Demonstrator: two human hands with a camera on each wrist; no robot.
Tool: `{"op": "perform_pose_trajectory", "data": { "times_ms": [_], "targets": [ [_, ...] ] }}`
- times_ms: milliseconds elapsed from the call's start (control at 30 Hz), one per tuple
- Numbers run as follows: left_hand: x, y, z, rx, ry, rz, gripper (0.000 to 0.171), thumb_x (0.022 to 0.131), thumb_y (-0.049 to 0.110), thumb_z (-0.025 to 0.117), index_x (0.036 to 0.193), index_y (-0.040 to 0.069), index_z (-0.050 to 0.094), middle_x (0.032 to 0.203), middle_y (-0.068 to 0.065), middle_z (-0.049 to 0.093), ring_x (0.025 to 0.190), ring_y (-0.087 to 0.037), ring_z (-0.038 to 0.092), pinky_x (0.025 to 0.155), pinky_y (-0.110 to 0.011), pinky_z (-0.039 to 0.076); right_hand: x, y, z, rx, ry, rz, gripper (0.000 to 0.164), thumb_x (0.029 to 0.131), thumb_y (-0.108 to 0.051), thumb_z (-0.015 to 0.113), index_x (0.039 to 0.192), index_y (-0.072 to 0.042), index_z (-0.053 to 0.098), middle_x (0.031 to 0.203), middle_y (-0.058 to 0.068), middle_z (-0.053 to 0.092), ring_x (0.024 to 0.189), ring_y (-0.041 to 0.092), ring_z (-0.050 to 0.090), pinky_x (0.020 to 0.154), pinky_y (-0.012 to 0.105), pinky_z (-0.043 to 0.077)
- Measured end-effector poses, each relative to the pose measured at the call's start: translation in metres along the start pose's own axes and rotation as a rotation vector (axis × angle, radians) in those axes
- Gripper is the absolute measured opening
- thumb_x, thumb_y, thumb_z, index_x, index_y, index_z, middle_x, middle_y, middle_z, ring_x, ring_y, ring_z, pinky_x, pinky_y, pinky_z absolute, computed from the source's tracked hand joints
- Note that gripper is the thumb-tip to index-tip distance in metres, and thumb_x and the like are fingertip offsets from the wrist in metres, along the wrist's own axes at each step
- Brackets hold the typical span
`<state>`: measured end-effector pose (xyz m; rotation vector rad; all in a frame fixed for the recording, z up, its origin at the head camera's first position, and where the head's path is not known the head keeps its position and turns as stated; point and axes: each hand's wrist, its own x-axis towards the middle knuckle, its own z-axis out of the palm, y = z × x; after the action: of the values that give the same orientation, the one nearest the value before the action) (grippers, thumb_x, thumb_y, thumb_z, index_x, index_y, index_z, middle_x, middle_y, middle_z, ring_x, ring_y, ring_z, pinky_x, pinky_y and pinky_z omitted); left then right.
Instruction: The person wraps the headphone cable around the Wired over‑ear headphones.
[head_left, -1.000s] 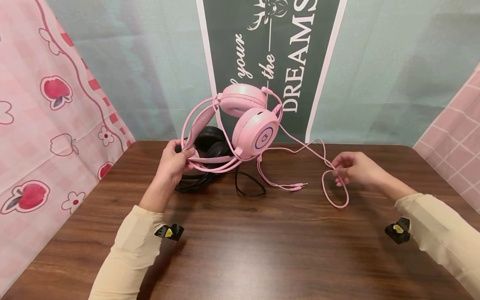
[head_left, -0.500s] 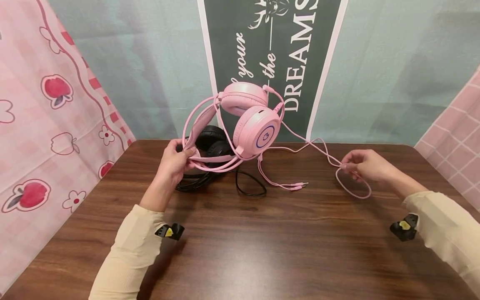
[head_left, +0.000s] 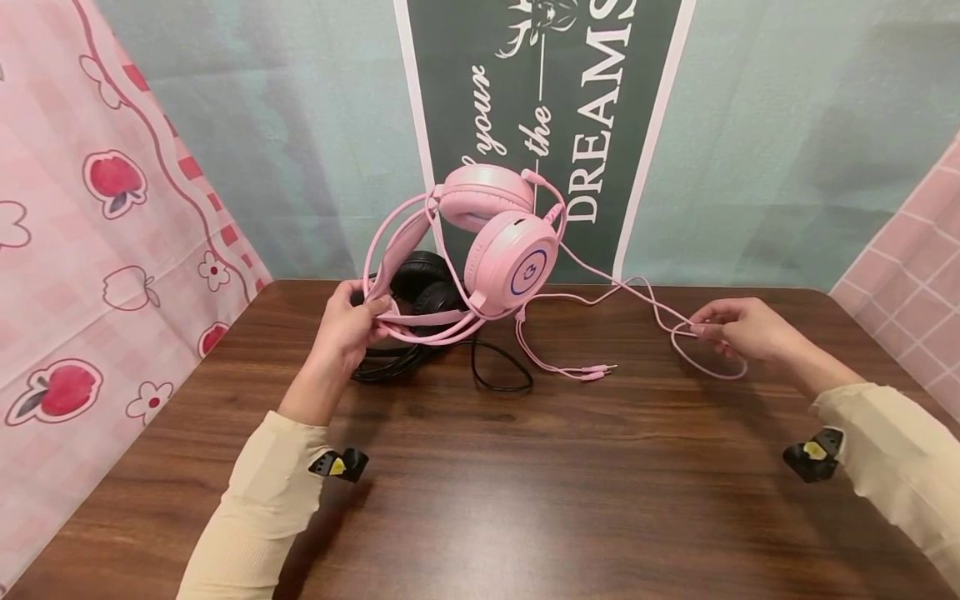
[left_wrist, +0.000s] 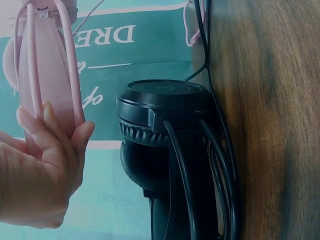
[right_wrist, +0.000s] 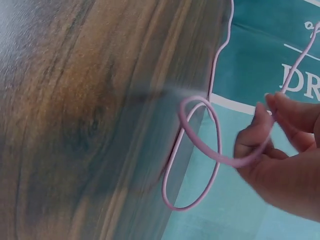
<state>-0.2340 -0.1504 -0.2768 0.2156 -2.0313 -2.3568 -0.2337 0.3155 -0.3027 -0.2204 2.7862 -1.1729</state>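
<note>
My left hand grips the pink headset by its headband, holding it up off the table with both ear cups facing right. The left wrist view shows fingers curled round the pink band. On the right, my right hand pinches the headset's thin pink cable, and a loop of it hangs beneath the fingers. In the right wrist view the cable loop dangles from thumb and finger. Two pink plugs lie on the table between the hands. Behind the pink headset sits a black headset, partly hidden.
The dark wooden table runs back to a pale green curtain with a dark lettered panel. A black cable curls beside the black headset. Pink patterned cloth hangs at the left, and pink checked cloth at the right.
My right hand has moved right and slightly away from me, drawing the pink cable along; its loop has swung right and up. The left hand and headset are almost still.
</note>
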Motion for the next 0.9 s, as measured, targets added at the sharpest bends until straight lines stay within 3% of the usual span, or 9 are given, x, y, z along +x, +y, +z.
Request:
{"op": "perform_pose_trajectory", "data": {
  "times_ms": [267, 433, 667, 900],
  "targets": [
    [0.001, -0.004, 0.004, 0.015, -0.009, -0.022, 0.024, 0.088, -0.007, 0.05, 0.098, 0.007, 0.034, 0.069, -0.006, 0.053, 0.044, -0.007, 0.052, 0.04, -0.014, 0.045, 0.003, -0.003, 0.015, -0.207, 0.081, -0.273, 0.008, 0.082, -0.004, 0.067, 0.087, 0.001, 0.067, 0.078, 0.009, 0.063, 0.062, 0.008, 0.047, 0.051, 0.021, 0.039],
    [0.002, -0.007, 0.011, 0.063, 0.011, -0.004, 0.024, 0.088, -0.008, 0.049, 0.1, 0.007, 0.034, 0.07, -0.008, 0.052, 0.043, -0.008, 0.053, 0.041, -0.015, 0.046, 0.003, -0.015, 0.026, -0.251, 0.101, -0.439, 0.008, 0.078, -0.001, 0.069, 0.082, -0.007, 0.069, 0.073, -0.001, 0.06, 0.06, 0.005, 0.045, 0.049, 0.019, 0.038],
    [0.001, -0.012, 0.022, 0.13, 0.03, 0.047, 0.028, 0.084, -0.012, 0.046, 0.105, 0.002, 0.034, 0.076, -0.014, 0.047, 0.042, -0.01, 0.054, 0.042, -0.017, 0.049, 0.001, -0.036, 0.037, -0.186, 0.062, -0.702, 0.02, 0.073, 0.006, 0.071, 0.081, -0.013, 0.069, 0.075, -0.008, 0.06, 0.065, 0.003, 0.049, 0.054, 0.015, 0.04],
    [-0.002, -0.017, 0.033, 0.261, 0.032, 0.114, 0.03, 0.083, -0.009, 0.045, 0.112, -0.001, 0.038, 0.074, -0.016, 0.046, 0.044, -0.011, 0.055, 0.043, -0.022, 0.051, -0.003, -0.057, 0.043, -0.077, -0.011, -0.856, 0.029, 0.07, 0.011, 0.071, 0.083, -0.014, 0.068, 0.077, -0.005, 0.06, 0.07, 0.005, 0.05, 0.057, 0.016, 0.041]
  ]
}}
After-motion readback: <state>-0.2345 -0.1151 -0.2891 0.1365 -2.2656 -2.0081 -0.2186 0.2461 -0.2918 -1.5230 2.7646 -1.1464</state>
